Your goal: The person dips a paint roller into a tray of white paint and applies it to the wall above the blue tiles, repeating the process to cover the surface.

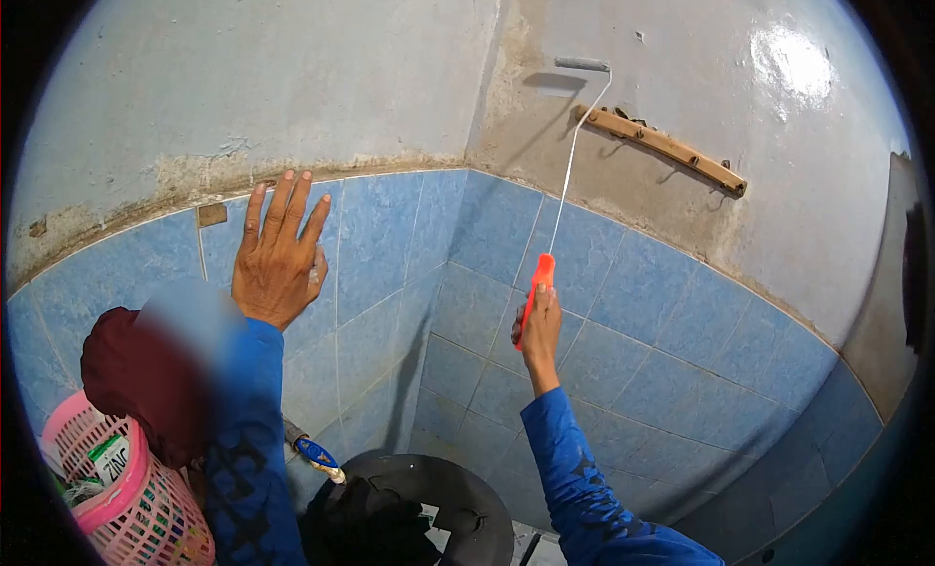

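My right hand (541,332) is wrapped round the orange-red handle of a paint roller (570,171), held up in front of the corner. Its thin white wire frame reaches up to a small grey roller sleeve at the right-hand wall, which casts a shadow to its left. My left hand (278,249) rests with fingers stretched out against the blue tiles (375,225), its fingertips at the top tile edge. Above the tiles, the left wall (292,69) is pale grey, with rough, flaking plaster along the seam.
A wooden hook rack (662,147) is fixed to the right wall, over bare plaster. Low down are a pink basket (136,503) with packets, a blue-handled tap (317,453) and a black tub (492,498) with dark cloth. A maroon, partly blurred shape (146,381) overlaps the basket.
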`<state>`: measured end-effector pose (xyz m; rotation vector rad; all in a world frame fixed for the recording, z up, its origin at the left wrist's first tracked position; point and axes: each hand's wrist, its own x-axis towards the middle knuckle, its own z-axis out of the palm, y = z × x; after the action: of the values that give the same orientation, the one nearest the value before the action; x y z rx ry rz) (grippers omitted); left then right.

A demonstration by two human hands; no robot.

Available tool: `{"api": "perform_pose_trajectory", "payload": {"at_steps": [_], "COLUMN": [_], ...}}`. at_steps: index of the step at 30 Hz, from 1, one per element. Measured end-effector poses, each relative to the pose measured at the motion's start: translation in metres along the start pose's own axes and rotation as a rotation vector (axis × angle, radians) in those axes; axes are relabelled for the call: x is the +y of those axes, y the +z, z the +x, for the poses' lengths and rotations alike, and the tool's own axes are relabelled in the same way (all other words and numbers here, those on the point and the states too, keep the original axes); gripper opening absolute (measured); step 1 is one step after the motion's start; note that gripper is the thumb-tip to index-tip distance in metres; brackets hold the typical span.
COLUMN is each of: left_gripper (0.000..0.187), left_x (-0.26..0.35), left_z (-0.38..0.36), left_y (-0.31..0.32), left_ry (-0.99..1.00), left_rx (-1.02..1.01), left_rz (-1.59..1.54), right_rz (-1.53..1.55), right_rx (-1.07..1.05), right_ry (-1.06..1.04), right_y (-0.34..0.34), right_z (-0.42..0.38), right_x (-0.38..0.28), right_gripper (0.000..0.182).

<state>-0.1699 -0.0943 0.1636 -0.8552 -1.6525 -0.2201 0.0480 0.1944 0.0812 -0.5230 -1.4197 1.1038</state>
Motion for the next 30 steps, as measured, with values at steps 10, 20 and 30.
{"api": "perform_pose_trajectory", "payload": {"at_steps": [10,20,30], "left_gripper": [0.057,0.057,0.066], "left_x": [0.001,0.0,0.0], "left_z": [0.0,0.0,-0.001], "left_y": [0.0,0.0,0.004], "left_ry": [-0.007,-0.002,-0.001], "left_rx": [-0.002,-0.001,0.009], "left_rz": [0.004,0.004,0.037], "right_rz": [0.036,0.016,0.103], "right_rx": [-0.015,-0.058,-0.104], "right_ry": [0.034,-0.137,-0.245], "right_y": [-0.013,0.023,0.064], "right_z": [0.01,0.13,0.245], "right_x": [-0.003,-0.081,-0.214], "right_gripper": [0.041,0.044,0.042]}}
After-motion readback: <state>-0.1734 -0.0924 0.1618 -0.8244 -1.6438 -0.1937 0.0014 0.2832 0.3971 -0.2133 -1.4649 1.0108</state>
